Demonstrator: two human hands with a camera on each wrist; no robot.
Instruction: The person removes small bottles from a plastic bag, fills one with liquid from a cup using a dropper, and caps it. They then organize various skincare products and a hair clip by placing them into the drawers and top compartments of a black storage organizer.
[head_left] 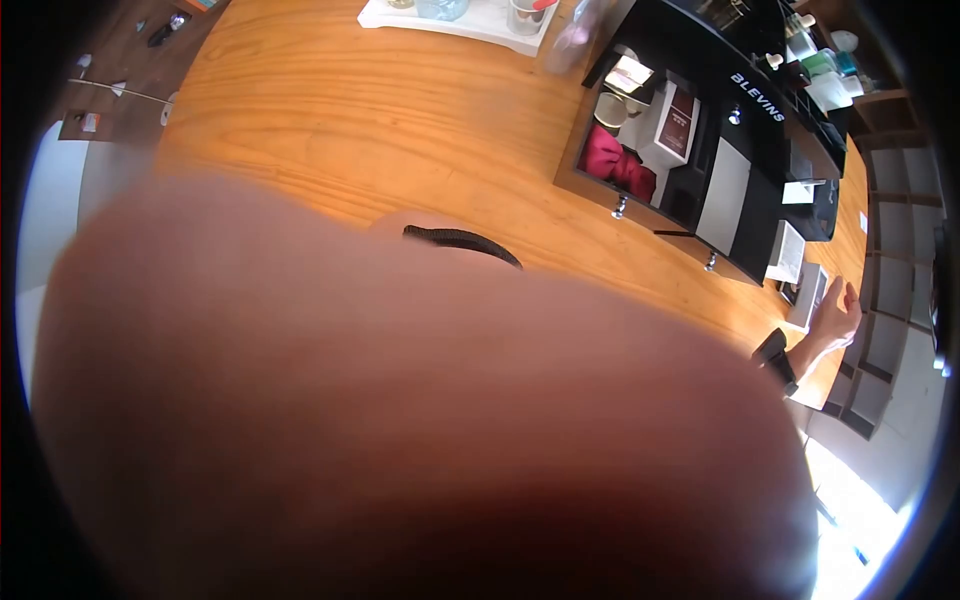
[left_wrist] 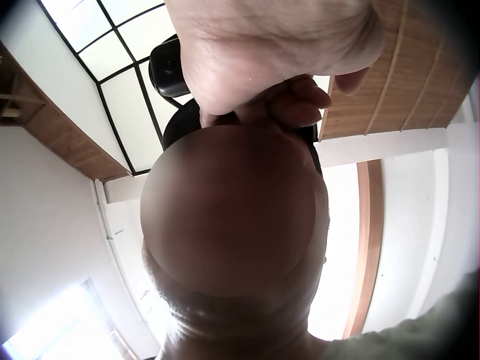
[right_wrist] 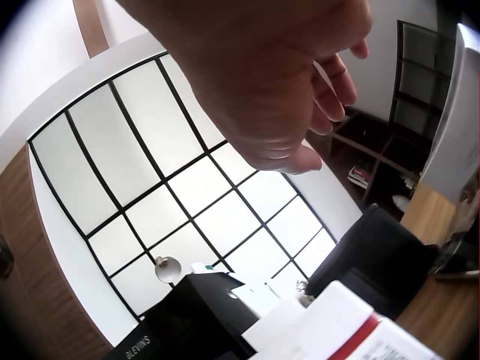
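Note:
My left hand [head_left: 420,400], large and blurred, covers most of the head view's lower part; a black ribbed band [head_left: 465,241] shows behind it. In the left wrist view that hand [left_wrist: 277,52] is raised before the person's head, fingers bent near black headgear [left_wrist: 182,126]; whether they grip it is hidden. On the far right, my right hand [head_left: 835,315] is over the table edge beside white boxes [head_left: 808,298], its fingers loosely bent and holding nothing. The right wrist view has this hand [right_wrist: 277,90] above a white box with a red stripe [right_wrist: 322,330].
A black BLEVINS organizer [head_left: 745,130] stands on the wooden table [head_left: 350,110], one drawer [head_left: 600,188] pulled out with dark red cloth [head_left: 618,163] and a box [head_left: 675,125] inside. At the back is a white tray [head_left: 450,32] with cups. Shelves [head_left: 885,345] stand at right.

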